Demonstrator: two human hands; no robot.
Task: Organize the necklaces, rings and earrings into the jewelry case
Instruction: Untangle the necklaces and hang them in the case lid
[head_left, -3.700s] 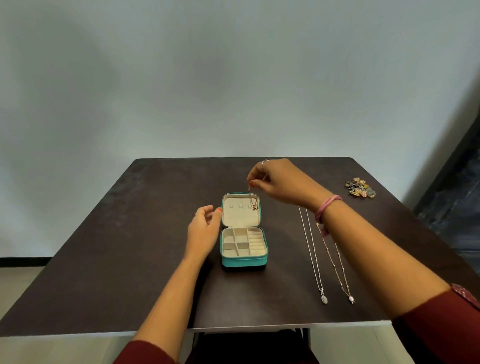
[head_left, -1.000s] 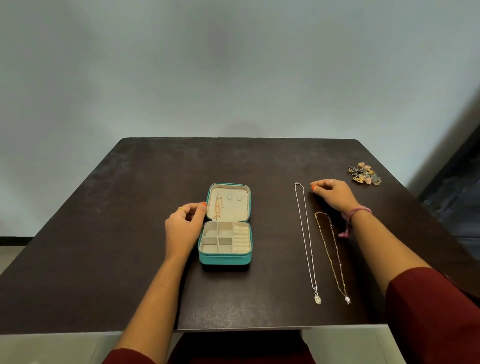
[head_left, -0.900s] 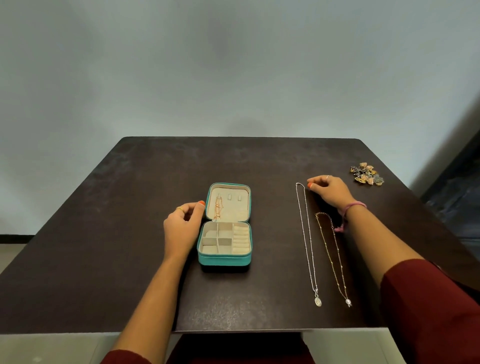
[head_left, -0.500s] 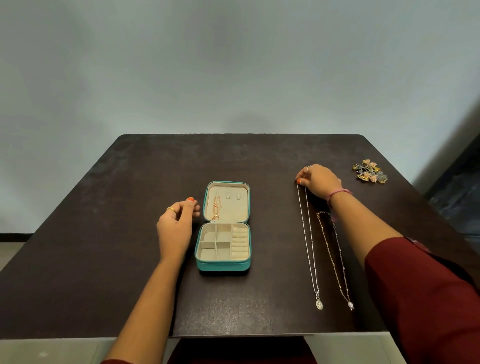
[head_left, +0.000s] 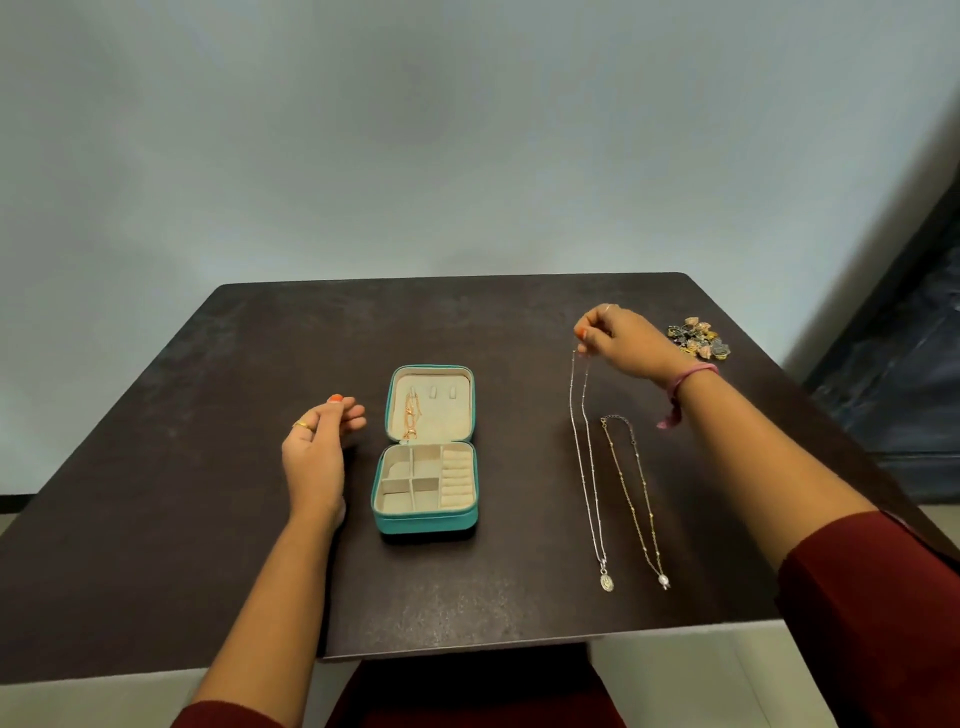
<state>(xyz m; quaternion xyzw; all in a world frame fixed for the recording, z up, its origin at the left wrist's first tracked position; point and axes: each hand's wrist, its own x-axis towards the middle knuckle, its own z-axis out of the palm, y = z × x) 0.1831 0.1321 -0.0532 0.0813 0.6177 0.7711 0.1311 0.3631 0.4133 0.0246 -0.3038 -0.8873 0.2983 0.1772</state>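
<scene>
right hand (head_left: 621, 340) pinches the top of the silver necklace (head_left: 587, 457) near the worktop's (head_left: 156, 519) far right corner, chain trailing toward the near edge, pendant apparently flat. gold necklace (head_left: 631, 493) lies just beside it. left hand (head_left: 317, 447) hovers beside the open teal jewelry case (head_left: 426, 519) mid-worktop, fingers loosely curled, empty. a rose-gold chain (head_left: 410, 415) sits in the case's lid. a jewelry pile (head_left: 698, 338) sits at the far right corner.
</scene>
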